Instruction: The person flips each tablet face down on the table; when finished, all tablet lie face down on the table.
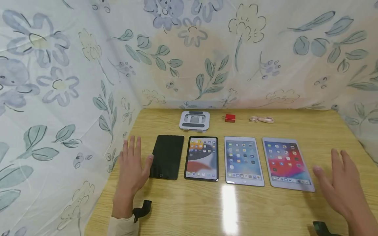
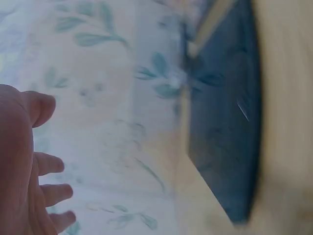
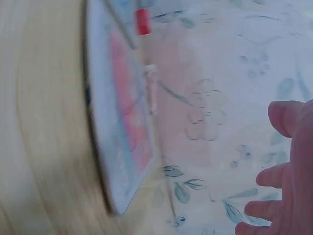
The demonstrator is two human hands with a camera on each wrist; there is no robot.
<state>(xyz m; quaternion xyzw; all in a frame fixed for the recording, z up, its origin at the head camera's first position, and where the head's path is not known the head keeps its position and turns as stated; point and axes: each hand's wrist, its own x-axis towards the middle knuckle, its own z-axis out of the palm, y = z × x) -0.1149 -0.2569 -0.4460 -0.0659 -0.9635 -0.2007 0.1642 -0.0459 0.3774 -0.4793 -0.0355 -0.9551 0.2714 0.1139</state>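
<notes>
At the left edge of the table [image 1: 183, 209], the left hand [image 1: 132, 167] is held with fingers straight, slightly apart and gripping nothing; its thumb points at the dark tablet [image 1: 166, 158] just beside it, and a careless inward sweep could shove that tablet against its neighbour. The stand [image 1: 194, 125] lies flat near the back edge; opening it there might catch the cloth [image 1: 189, 75] hanging behind. Next comes the black-rimmed tablet [image 1: 201, 159], only a narrow gap from the dark one; fingers dug in between could nudge both. The charger [image 1: 230, 118], near the back edge, is small and could be knocked in a long reach; the blue tablet [image 1: 244, 160] lies nearer, beside glare that could hide its screen if it were moved. The cable [image 1: 261, 120] is bundled by the back edge; tugging one end might tangle it. The red tablet [image 1: 287, 164] lies toward the right edge; the right hand [image 1: 342, 186] is just beside its near right corner, fingers straight, thumb spread, holding nothing; a one-cornered lift could let it twist and drop.
</notes>
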